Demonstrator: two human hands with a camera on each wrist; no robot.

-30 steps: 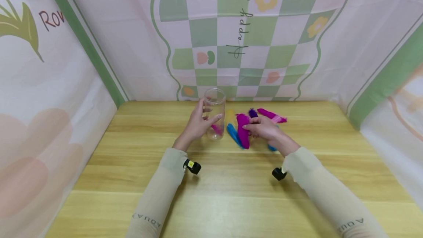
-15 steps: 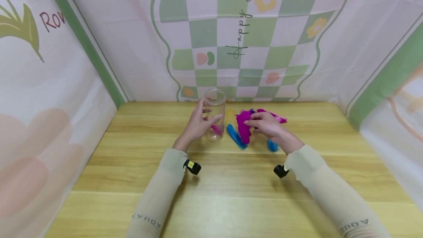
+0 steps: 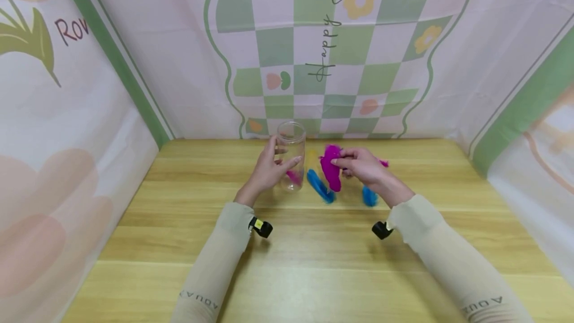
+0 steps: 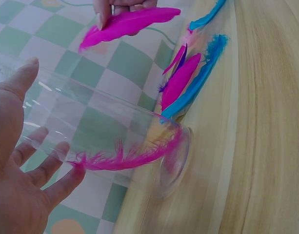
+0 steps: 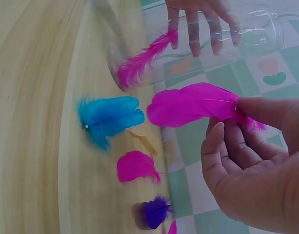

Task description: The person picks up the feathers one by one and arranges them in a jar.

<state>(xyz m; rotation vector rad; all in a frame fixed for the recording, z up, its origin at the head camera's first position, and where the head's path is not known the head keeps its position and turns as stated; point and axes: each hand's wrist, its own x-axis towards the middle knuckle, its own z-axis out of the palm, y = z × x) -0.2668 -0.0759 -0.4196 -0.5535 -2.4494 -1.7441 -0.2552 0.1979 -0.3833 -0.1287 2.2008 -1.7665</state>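
My left hand [image 3: 265, 169] holds a clear glass jar [image 3: 293, 156] upright on the table, thumb on one side and fingers behind it. Inside, near the jar's bottom, lies a wispy magenta feather [image 4: 120, 163]. Just right of the jar, my right hand [image 3: 366, 169] pinches a broad magenta feather [image 5: 193, 102] by its quill end between thumb and fingers. In the left wrist view that feather hangs above the other feathers, away from the glass. A blue feather [image 3: 319, 186] lies between the jar and my right hand.
Loose feathers lie on the wooden table [image 3: 287, 273]: a second blue one [image 3: 369, 196], a yellow one [image 3: 312, 158], a magenta one [image 5: 136, 166] and a purple one [image 5: 157, 213]. A checked cloth backdrop [image 3: 314, 54] rises behind the table's far edge.
My right hand has lifted the broad magenta feather slightly and turned it, while the feathers beneath stay on the table. The left hand and jar have kept their place.
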